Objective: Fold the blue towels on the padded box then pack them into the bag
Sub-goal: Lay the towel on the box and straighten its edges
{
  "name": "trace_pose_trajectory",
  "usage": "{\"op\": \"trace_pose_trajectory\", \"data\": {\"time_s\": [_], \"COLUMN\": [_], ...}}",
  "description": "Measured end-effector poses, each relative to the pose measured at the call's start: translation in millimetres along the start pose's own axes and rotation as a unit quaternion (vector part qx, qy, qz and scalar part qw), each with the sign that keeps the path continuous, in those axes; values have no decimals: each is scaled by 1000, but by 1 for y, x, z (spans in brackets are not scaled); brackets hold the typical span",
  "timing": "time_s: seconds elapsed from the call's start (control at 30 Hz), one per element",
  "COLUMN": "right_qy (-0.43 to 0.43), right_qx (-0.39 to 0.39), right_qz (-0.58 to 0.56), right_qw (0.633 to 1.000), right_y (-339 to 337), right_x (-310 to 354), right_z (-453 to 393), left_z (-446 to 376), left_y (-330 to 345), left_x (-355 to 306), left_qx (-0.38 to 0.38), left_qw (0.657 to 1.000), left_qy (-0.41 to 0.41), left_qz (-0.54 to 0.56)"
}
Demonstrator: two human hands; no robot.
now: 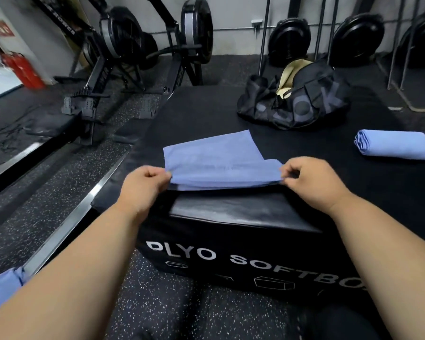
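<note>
A blue towel (214, 158) lies partly folded on the black padded box (206, 111), its near edge lifted off the surface. My left hand (142, 182) pinches the towel's near left corner. My right hand (309, 177) pinches its near right corner. A second blue towel (395, 144), folded into a thick bundle, rests on the box at the right. The black bag (297, 104) sits open at the back of the box, showing a pale lining.
Rowing machines (123, 45) stand on the speckled floor to the left and behind. Black weight plates (290, 38) lean against the back wall. More blue cloth (0, 290) shows at the lower left edge. A red object (22, 69) stands far left.
</note>
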State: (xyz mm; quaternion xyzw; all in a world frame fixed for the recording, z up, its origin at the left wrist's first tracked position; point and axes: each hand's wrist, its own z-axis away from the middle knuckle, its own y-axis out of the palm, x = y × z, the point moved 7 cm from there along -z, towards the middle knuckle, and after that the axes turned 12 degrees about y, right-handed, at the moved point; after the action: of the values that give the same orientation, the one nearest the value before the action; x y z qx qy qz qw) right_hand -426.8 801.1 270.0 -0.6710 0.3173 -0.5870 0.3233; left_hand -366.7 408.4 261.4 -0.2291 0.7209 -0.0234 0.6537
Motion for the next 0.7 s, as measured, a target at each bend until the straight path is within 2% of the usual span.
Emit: {"op": "trace_pose_trajectory", "data": {"time_s": [0.07, 0.17, 0.43, 0.7], "right_qy": [27, 30, 21, -50], "right_qx": [82, 124, 126, 88], "right_qz": [6, -25, -51, -42], "right_qw": [996, 992, 990, 994], "right_y": [16, 19, 16, 24], "right_x": [-18, -25, -30, -25], "right_z": [4, 4, 12, 20], "left_z": [20, 37, 36, 31], "left_y": [-3, -2, 0, 1], "left_x": [24, 33, 27, 31], "left_qx": [-8, -33, -43, -62], "left_qw": [998, 996, 991, 986], "left_qy": [-32, -27, -34, -35], "left_qz": [-53, -85, -119, -151]}}
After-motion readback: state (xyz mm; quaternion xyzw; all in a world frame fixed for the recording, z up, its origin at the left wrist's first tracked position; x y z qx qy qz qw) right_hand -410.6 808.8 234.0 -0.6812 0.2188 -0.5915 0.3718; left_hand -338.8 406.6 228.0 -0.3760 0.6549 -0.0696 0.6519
